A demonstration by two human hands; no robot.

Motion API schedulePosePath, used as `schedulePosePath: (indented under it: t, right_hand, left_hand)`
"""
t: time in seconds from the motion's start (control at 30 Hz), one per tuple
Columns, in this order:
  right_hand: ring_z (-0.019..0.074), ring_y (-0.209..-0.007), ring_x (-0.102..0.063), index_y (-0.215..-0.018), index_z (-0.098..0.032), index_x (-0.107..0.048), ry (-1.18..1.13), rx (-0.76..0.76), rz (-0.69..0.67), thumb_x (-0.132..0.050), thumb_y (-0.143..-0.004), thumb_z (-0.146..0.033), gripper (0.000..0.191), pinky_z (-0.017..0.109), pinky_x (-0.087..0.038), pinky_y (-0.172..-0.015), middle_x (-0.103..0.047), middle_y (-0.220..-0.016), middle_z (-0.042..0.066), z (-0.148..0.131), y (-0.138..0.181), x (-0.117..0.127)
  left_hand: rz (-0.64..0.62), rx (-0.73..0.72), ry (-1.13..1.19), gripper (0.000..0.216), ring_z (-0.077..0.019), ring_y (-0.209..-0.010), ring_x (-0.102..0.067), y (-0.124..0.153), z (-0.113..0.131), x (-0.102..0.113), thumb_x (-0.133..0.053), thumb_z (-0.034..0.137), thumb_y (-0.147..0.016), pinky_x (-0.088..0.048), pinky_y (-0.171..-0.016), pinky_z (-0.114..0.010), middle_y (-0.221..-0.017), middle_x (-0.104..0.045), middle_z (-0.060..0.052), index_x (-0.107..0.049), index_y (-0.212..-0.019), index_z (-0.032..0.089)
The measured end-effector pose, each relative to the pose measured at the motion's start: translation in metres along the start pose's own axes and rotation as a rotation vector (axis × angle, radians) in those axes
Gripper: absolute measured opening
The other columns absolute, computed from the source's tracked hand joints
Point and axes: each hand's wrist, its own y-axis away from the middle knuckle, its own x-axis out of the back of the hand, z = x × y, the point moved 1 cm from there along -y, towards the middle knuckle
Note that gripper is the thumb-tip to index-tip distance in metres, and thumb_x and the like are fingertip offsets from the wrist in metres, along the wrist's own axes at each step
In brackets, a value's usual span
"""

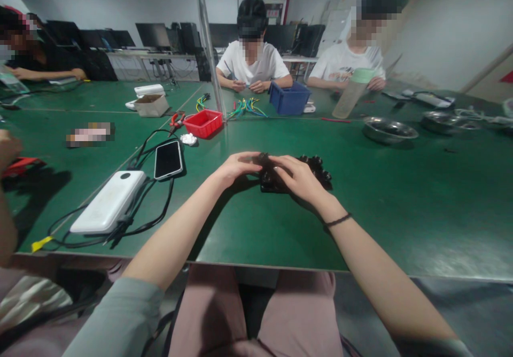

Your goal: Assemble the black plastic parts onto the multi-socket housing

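A cluster of small black knobbed parts [317,165] sits on the green table in front of me, on what looks like a flat black base [273,187]. My left hand [239,168] reaches in from the left, thumb and fingertips closed on a black part [263,159] at the near left end of the cluster. From the right, my right hand [297,176] bends over the same end, its fingertips against that part and its palm covering the middle of the cluster. What lies under the right fingers is hidden.
To the left lie a white power bank [109,202], a phone [168,159] and black cables. Farther back are a red bin [203,124], pliers [175,122], coloured wires [250,107], a blue bin [289,98], a bottle [352,94] and metal bowls [389,131]. Other people sit around the table.
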Motion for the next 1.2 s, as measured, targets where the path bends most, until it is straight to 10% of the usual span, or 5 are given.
schedulePosePath:
  t: [1.2]
  right_hand:
    - [0.0254,-0.116,-0.062,-0.128,-0.021,-0.06,0.014,0.003,-0.034,-0.046,-0.094,-0.021,0.037,0.048,-0.048,-0.103,-0.066,-0.126,0.011,-0.001,-0.0004,0.001]
  left_hand:
    - [0.018,0.012,0.043,0.056,-0.0144,-0.074,-0.067,0.0004,0.0018,-0.0014,-0.089,0.01,-0.039,-0.047,-0.091,-0.036,-0.079,-0.073,-0.003,-0.076,-0.093,0.015]
